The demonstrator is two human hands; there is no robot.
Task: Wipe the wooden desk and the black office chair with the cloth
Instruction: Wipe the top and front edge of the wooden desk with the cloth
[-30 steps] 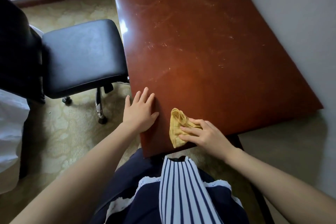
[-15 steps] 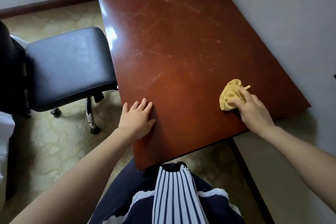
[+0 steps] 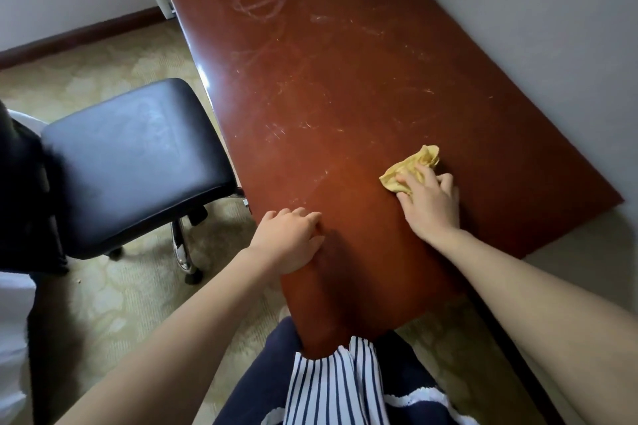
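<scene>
A long reddish-brown wooden desk (image 3: 345,86) runs away from me, its top streaked with pale smears. A crumpled yellow cloth (image 3: 412,167) lies on the near right part of the top. My right hand (image 3: 429,205) grips it from behind, fingers curled over the bunch and pressing it to the wood. At the desk's left edge rests my left hand (image 3: 288,240), fingers loosely bent on the surface and holding nothing. The black office chair (image 3: 134,162) stands left of the desk, seat facing up, with faint dusty marks on the padding.
A grey wall (image 3: 552,28) runs along the desk's right side. Patterned beige carpet (image 3: 103,304) covers the floor around the chair's chrome leg (image 3: 181,252). The chair's dark backrest (image 3: 20,190) and something white sit at the far left.
My right hand swept the cloth from the near edge out to the right side, then back toward the middle and farther from me. My left hand stayed on the desk's left edge.
</scene>
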